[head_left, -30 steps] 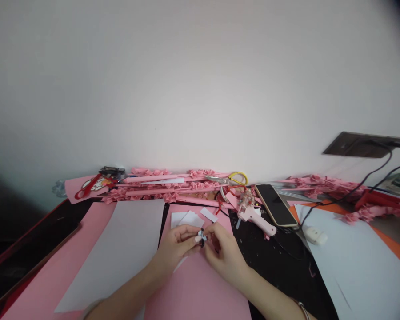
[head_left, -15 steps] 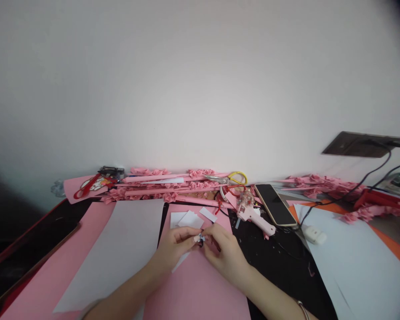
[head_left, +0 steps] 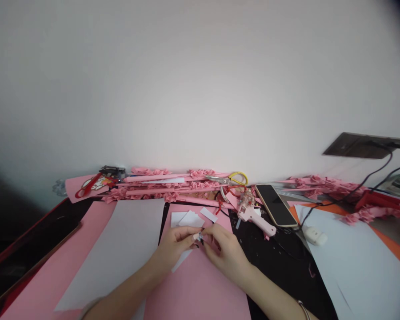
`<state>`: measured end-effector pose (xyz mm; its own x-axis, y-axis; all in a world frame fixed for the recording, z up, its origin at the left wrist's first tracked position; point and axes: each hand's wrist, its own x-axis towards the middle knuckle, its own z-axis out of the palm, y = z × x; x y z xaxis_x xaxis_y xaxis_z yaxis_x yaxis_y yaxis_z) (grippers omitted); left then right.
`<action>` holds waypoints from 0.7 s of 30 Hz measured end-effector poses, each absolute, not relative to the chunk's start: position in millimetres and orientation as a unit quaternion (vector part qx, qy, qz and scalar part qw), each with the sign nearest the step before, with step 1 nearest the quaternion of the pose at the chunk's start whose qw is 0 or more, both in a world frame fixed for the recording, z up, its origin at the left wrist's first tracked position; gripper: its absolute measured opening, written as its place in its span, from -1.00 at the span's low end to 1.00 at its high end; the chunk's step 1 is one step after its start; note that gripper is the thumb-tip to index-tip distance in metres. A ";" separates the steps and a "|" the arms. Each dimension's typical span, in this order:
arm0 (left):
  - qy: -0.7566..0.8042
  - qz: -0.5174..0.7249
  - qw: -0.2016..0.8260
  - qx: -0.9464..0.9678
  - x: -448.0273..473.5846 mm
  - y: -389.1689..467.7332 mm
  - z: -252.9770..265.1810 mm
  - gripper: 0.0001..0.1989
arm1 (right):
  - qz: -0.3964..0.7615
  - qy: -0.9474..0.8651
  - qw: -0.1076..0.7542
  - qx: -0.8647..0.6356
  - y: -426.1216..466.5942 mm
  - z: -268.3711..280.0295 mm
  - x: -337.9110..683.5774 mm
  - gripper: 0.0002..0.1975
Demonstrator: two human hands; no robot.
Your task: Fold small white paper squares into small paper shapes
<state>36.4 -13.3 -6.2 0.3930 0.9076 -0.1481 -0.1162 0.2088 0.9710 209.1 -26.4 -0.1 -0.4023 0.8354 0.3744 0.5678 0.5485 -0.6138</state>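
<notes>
Piece (head_left: 199, 238) of pale material, small and seemingly folded, is located between the fingertips of both hands, above the near-middle pink sheet (head_left: 200, 284). Left hand (head_left: 173, 245): grasping the piece between thumb and forefinger. Right hand (head_left: 226, 250): fingertips bent in against the piece from the right, apparently pinching its edge. The opposed grip probably steadies so small a part while its edges are worked; the fingers hide most of its shape, so the exact fold cannot be told.

White slips (head_left: 190, 218) lie just beyond the left hand on the pink sheet, overlapping, presumably to keep them within short reach. One single slip (head_left: 209, 214) lies apart on their right. The pink sheet likely serves as a pale backing over the black surface (head_left: 280, 271).

The glue gun (head_left: 260, 223) rests to the right, handle toward the near right, a position that appears to suit the right hand. The phone (head_left: 276, 204) lies beyond its handle. Scissors (head_left: 224, 180) with yellow handles lie at the far side upon pink flowers (head_left: 170, 197), which are stacked lengthwise along the wall (head_left: 200, 89), probably to leave the near area free for handwork.
</notes>
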 end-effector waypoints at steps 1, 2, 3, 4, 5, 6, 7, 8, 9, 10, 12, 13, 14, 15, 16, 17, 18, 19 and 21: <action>0.399 0.381 0.672 0.494 36.6 -13.3 -5.2 -0.75 | 0.202 -0.810 0.336 -0.435 -26.3 -1.4 209.1 -0.78; 0.401 0.380 0.675 0.488 37.0 -13.4 -4.2 -0.75 | 0.204 -0.808 0.338 -0.438 -26.3 -2.4 209.0 -0.78; 0.402 0.380 0.679 0.483 37.3 -13.6 -3.2 -0.75 | 0.208 -0.806 0.338 -0.439 -26.5 -3.2 208.9 -0.78; 0.402 0.380 0.682 0.479 37.7 -13.8 -2.3 -0.76 | 0.212 -0.806 0.337 -0.438 -26.8 -3.5 208.8 -0.78; 0.403 0.381 0.682 0.477 38.0 -14.0 -1.5 -0.77 | 0.213 -0.808 0.337 -0.435 -27.1 -3.5 208.7 -0.78; 0.405 0.382 0.680 0.477 38.2 -14.2 -0.9 -0.78 | 0.212 -0.810 0.336 -0.431 -27.3 -3.1 208.6 -0.79; 0.408 0.383 0.676 0.480 38.3 -14.3 -0.3 -0.80 | 0.211 -0.813 0.335 -0.427 -27.4 -2.5 208.6 -0.78; 0.408 0.383 0.672 0.485 38.3 -14.4 0.3 -0.82 | 0.209 -0.815 0.336 -0.423 -27.3 -1.8 208.5 -0.78; 0.406 0.384 0.669 0.491 38.2 -14.5 0.8 -0.83 | 0.208 -0.816 0.339 -0.420 -27.1 -1.1 208.5 -0.77; 0.401 0.384 0.667 0.496 37.9 -14.6 1.2 -0.83 | 0.207 -0.815 0.343 -0.417 -26.7 -0.6 208.4 -0.77; 0.389 0.383 0.671 0.502 37.3 -14.6 1.6 -0.81 | 0.208 -0.812 0.354 -0.414 -26.0 0.0 208.4 -0.76; 0.384 0.382 0.674 0.503 37.0 -14.6 1.4 -0.80 | 0.209 -0.810 0.360 -0.414 -25.6 0.1 208.4 -0.75; 0.379 0.379 0.679 0.502 36.7 -14.6 1.0 -0.80 | 0.209 -0.807 0.364 -0.414 -25.4 0.2 208.4 -0.75; 0.375 0.376 0.685 0.499 36.5 -14.6 0.3 -0.79 | 0.210 -0.806 0.367 -0.415 -25.3 0.2 208.5 -0.75; 0.371 0.376 0.691 0.494 36.5 -14.7 -0.6 -0.79 | 0.212 -0.805 0.368 -0.415 -25.3 0.3 208.4 -0.74; 0.366 0.377 0.698 0.487 36.6 -14.8 -1.4 -0.79 | 0.215 -0.805 0.366 -0.415 -25.5 0.5 208.4 -0.74; 0.360 0.379 0.706 0.478 36.8 -15.0 -2.0 -0.79 | 0.218 -0.805 0.364 -0.415 -25.7 0.7 208.4 -0.73; 0.355 0.379 0.714 0.469 37.2 -15.2 -2.3 -0.79 | 0.221 -0.805 0.363 -0.414 -25.9 0.8 208.4 -0.73; 0.349 0.379 0.728 0.454 38.0 -15.7 -1.9 -0.80 | 0.225 -0.806 0.360 -0.411 -26.1 0.9 208.4 -0.74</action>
<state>38.0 -15.7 -1.9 0.4699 0.8673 -0.1642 -0.2344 0.3020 0.9241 208.4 -26.1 0.9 -0.4016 0.8259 0.3958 0.5009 0.5599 -0.6600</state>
